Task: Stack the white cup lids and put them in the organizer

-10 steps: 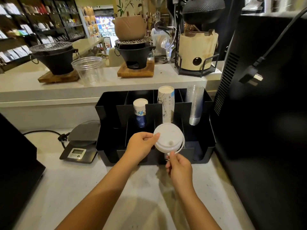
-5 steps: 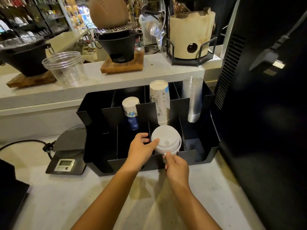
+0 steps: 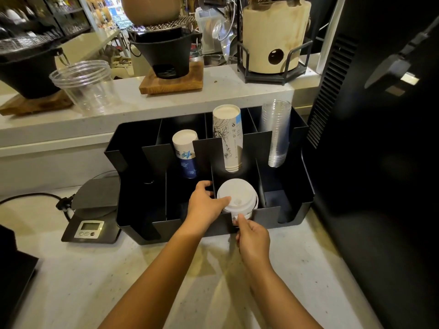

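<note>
A stack of white cup lids [image 3: 238,197] sits partly inside a front compartment of the black organizer [image 3: 293,207], right of centre. My left hand [image 3: 205,205] grips the stack's left side, thumb on the top lid. My right hand [image 3: 253,236] pinches the stack's lower front edge at the slot in the organizer's front wall. The lower lids are hidden behind that wall.
Behind the lids stand a white paper cup stack [image 3: 228,138], a shorter blue-and-white cup stack [image 3: 186,153] and clear plastic cups [image 3: 276,131]. A digital scale [image 3: 91,217] sits left of the organizer. A tall black machine [image 3: 380,162] stands close on the right.
Both hands have carried the lid stack forward and down, from above the organizer's front wall into the front compartment. The view has moved closer.
</note>
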